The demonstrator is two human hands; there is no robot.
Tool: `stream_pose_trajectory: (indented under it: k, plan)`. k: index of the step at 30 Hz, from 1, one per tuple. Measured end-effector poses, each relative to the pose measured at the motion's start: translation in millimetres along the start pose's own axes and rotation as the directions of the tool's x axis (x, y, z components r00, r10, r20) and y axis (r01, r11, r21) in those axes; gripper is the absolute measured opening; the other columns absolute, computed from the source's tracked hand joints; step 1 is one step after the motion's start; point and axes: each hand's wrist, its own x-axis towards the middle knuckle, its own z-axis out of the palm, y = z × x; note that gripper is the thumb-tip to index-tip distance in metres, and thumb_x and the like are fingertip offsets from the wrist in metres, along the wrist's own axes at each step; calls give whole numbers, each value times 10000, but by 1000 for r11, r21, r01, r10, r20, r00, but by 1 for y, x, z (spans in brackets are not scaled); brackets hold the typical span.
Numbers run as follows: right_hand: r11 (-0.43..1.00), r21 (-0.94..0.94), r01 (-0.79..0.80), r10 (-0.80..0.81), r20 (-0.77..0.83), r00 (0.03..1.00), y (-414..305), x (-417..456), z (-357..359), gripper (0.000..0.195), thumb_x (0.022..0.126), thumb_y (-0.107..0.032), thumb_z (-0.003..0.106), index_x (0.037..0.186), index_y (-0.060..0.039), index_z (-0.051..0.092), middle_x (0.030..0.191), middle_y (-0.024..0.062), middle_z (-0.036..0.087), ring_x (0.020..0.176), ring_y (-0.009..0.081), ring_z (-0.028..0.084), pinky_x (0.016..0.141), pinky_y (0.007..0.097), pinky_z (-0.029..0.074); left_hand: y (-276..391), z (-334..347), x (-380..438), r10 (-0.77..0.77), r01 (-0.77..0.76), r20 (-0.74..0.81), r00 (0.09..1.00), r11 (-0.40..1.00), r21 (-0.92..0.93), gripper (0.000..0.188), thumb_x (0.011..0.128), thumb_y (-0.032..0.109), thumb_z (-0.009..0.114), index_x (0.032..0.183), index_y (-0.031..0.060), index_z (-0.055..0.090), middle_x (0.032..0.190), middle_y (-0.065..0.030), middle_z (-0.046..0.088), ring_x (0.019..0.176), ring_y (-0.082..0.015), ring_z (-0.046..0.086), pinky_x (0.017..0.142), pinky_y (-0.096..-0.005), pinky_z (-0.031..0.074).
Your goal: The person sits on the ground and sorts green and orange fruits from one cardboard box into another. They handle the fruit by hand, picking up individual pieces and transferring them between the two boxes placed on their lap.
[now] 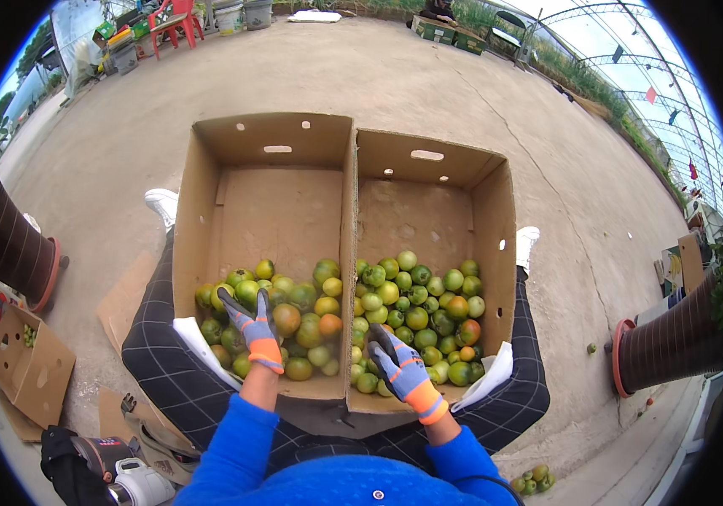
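Two cardboard boxes stand side by side before me, the left box (pixel 197 190) and the right box (pixel 494 209), each with green, yellowish and some orange-red tomatoes heaped in its near half. My left hand (pixel 254 329), in a grey and orange work glove, lies over the tomatoes (pixel 303 296) of the left box, thumb and fingers spread apart around a green one. Over the near left part of the right box is my right hand (pixel 399 360), gloved alike, its fingers pointing down at the tomatoes (pixel 426 338); whether it grips one is hidden.
Large dark planters stand left (pixel 10 246) and right (pixel 671 341). A smaller cardboard box (pixel 32 367), a white jug (pixel 143 484) and bags lie at lower left. Loose tomatoes (pixel 533 481) rest on the floor at lower right. A person (pixel 438 11) is beside green boxes far off.
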Motion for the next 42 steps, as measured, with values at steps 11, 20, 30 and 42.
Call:
stream_pose_trajectory:
  k: [11, 20, 30, 42]
  plan:
    - [265, -884, -385, -5, -400, 916, 23, 51, -107, 647, 812, -393, 653, 1368, -127, 457, 1410, 150, 444, 1264, 317, 440, 1058, 489, 291, 40, 13, -28, 438, -609, 424, 793, 604, 514, 768, 798, 226, 693, 1444, 35, 325, 1483, -196, 302, 1360, -381, 277, 1123, -463, 224]
    - [-45, -889, -456, 187, -456, 870, 83, 74, -107, 694, 757, -427, 718, 1318, -115, 456, 1244, 134, 496, 1170, 296, 490, 957, 470, 396, 61, 21, -44, 432, -709, 570, 699, 523, 472, 895, 708, 240, 733, 1473, 95, 290, 1494, -194, 286, 1348, -420, 264, 1113, -510, 190]
    - [982, -86, -170, 132, -338, 932, 73, 62, -89, 525, 765, -395, 751, 1131, -41, 625, 962, 129, 673, 912, 212, 637, 741, 311, 501, 57, 20, -51, 454, -741, 720, 525, 660, 125, 897, 681, 332, 783, 1401, 10, 358, 1424, -226, 365, 1295, -425, 349, 1077, -518, 279]
    - [956, -291, 40, -91, -167, 982, -21, 50, -31, 430, 879, -371, 624, 1185, -69, 608, 1037, 148, 645, 903, 289, 639, 773, 368, 503, 70, 27, -24, 383, -651, 654, 652, 725, 225, 745, 712, 266, 800, 1340, 53, 460, 1247, -154, 555, 1163, -368, 486, 1012, -448, 378]
